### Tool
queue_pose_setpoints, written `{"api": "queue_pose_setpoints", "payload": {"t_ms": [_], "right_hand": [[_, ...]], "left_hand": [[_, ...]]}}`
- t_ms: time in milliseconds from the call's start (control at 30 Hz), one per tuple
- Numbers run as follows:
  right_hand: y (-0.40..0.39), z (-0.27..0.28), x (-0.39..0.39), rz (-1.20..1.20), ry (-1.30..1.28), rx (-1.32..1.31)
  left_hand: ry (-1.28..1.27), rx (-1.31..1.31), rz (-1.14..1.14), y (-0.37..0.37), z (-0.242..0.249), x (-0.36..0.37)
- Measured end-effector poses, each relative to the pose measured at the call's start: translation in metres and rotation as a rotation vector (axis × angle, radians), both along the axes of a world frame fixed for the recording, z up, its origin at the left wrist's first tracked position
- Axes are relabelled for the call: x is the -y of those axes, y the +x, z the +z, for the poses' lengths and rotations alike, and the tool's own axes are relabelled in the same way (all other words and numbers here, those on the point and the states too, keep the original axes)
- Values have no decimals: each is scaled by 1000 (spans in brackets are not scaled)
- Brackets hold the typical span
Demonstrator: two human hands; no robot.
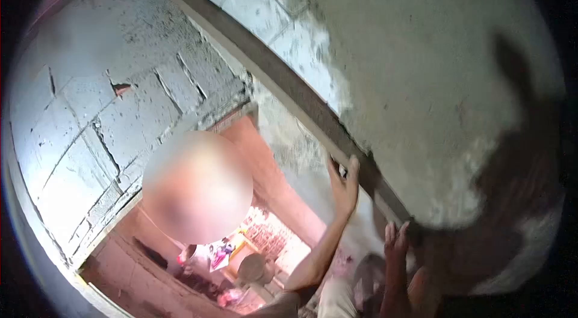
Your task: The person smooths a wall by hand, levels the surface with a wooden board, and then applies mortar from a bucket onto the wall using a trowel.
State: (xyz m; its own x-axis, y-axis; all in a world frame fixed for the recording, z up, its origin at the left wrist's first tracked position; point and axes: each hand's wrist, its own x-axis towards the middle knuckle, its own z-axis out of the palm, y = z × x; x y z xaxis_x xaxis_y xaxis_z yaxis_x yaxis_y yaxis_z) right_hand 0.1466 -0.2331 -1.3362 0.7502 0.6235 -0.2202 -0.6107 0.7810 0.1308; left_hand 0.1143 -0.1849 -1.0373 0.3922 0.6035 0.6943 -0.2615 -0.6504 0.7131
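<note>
Wall (433, 77): no text or marks — bare plaster
Straightedge (283, 80) above the hands: no readable markings

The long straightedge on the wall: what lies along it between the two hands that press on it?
In the head view, only bare straightedge lies between the upper hand and the lower hand; grey plaster sits beside it.

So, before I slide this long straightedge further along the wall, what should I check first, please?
1. Left hand on the straightedge: ok, fingers lie over its edge.
2. Right hand on it: ok, fingertips touch.
3. Straightedge flat against the plaster: cannot tell.
4. Plaster covers the blocks: not ok, those on the left are bare.
5. Person below stands clear: cannot tell.
</note>
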Motion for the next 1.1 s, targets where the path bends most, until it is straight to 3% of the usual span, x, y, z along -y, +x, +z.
{"api": "queue_pose_setpoints", "payload": {"t_ms": [133,233,300,400,567,633,733,833,967,1000,1033,1100], "right_hand": [[-9,39,10,-79,-81,25],[0,12,-4,-19,-5,-31],[0,0,-10,-11,20,-19],[0,1,-9,-26,36,-21],[-7,6,4,0,53,-21],[-6,-3,1,-44,-49,264],[-7,-6,0,-42,-8,175],[-7,0,4,-31,0,150],[-9,7,10,-135,-281,410],[-11,18,13,-123,-295,392],[-6,14,9,-35,-54,113],[-2,21,14,1,0,63]], "left_hand": [[45,-19,2,7,-10,10],[61,-62,49,2,-5,10],[-58,-80,-87,-4,-2,8],[18,-34,-20,-3,1,-9],[56,140,72,8,64,-22],[45,183,67,19,67,-28],[108,334,55,31,64,-38],[160,286,89,30,65,-37],[144,240,112,30,69,-29],[167,261,110,32,69,-29],[170,265,106,32,70,-30],[214,245,85,32,70,-30]]}}
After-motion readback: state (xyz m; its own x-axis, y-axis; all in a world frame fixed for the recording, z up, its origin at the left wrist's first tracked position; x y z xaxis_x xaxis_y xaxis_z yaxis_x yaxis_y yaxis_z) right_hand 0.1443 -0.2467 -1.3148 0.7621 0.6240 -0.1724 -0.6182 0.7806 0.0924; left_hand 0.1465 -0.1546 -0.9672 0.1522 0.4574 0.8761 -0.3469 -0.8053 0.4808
